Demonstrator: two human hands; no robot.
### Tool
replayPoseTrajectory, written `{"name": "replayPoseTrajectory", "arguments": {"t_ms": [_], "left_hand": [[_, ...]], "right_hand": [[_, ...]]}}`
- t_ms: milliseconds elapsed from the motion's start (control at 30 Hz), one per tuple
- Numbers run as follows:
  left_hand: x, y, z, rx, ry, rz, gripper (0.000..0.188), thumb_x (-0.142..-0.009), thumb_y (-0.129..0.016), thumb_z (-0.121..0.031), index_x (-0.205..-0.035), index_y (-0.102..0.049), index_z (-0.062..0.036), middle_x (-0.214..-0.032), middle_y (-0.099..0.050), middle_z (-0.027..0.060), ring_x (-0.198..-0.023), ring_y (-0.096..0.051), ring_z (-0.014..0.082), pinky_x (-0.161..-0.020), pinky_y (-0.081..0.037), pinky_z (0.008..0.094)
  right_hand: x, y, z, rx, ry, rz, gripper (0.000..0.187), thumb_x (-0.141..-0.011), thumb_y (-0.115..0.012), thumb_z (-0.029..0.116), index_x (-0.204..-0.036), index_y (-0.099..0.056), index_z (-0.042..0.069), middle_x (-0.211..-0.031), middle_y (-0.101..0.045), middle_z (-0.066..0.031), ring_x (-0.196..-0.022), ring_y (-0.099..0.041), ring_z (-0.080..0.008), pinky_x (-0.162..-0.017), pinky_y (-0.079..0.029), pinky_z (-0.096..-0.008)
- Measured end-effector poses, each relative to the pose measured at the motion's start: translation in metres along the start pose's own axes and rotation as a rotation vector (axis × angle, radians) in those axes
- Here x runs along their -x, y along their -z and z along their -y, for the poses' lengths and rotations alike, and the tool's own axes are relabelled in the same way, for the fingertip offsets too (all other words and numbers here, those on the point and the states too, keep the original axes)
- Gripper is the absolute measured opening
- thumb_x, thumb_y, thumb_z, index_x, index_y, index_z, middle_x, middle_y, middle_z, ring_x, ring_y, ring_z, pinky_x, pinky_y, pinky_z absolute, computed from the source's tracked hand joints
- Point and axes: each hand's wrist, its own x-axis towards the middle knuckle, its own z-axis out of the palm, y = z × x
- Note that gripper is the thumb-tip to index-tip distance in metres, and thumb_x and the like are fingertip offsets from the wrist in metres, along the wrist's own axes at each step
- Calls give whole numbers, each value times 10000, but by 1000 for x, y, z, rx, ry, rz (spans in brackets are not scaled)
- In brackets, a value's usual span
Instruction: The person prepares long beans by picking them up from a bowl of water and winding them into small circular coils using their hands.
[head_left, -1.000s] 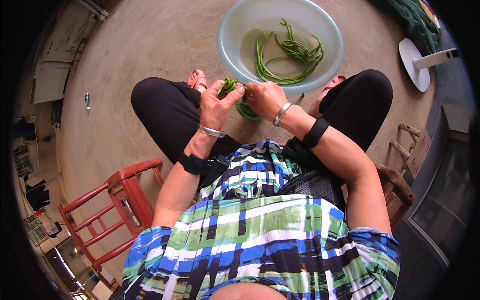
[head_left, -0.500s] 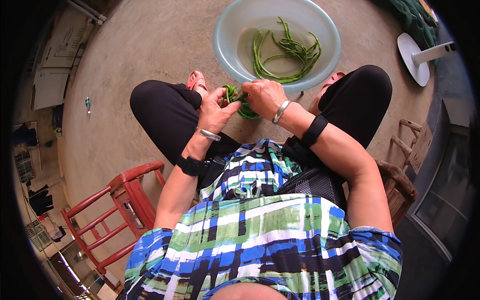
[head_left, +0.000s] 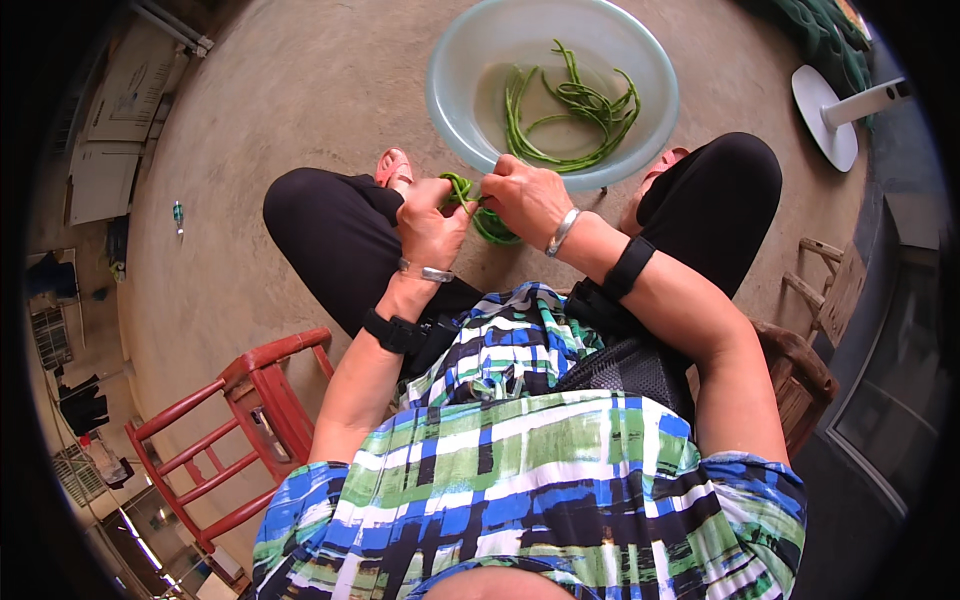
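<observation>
My left hand [head_left: 436, 216] is closed around a folded bunch of long green beans [head_left: 457, 187], held between my knees. Right beside it my right hand [head_left: 527, 202] has its fingers pinched together at the bunch, on a bean end mostly hidden by the fingers. Just beyond my hands stands a pale blue plastic basin [head_left: 447, 110], where more long green beans [head_left: 590, 100] lie in loose coils. Something round and green [head_left: 494, 229] shows beneath my hands; they partly cover it, so its kind is unclear.
A red wooden chair [head_left: 262, 395] stands on the left, and a small wooden stool [head_left: 838, 295] on the right. Farther right are a white round-based stand [head_left: 826, 118] and dark green cloth [head_left: 822, 40]. A small bottle [head_left: 178, 217] lies on the concrete floor at left.
My left hand has turned slightly, its back now showing more, with the bunch still in it. The fingers of my right hand have shifted a little to the left at the bunch.
</observation>
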Motion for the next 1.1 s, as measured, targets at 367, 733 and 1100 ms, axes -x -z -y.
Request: {"name": "replayPoseTrajectory", "arguments": {"t_ms": [367,733,1100], "left_hand": [[0,-3,12,130,-41,18,131,-750,-704,19,-841,-615,47,-809,-600,21,-729,-543,69,-660,-448,210],[0,-9,-12,383,97,84,129,-747,-710,-28,-833,-628,23,-721,-613,-21,-641,-534,28,-581,-441,186],[1,-6,-2,369,183,185,162,-788,-688,-113,-829,-618,27,-689,-602,-14,-613,-510,27,-540,-414,193]], "right_hand": [[0,-1,0,-111,-68,15,139,-726,-674,175,-811,-621,78,-808,-602,-105,-751,-611,-325,-639,-489,-406],[-6,3,1,80,-141,95,95,-754,-587,160,-768,-625,74,-768,-634,-134,-795,-635,-314,-647,-508,-423],[-6,-1,-9,-179,-113,39,181,-677,-680,144,-830,-646,54,-736,-638,-139,-729,-629,-325,-653,-503,-402]]}}
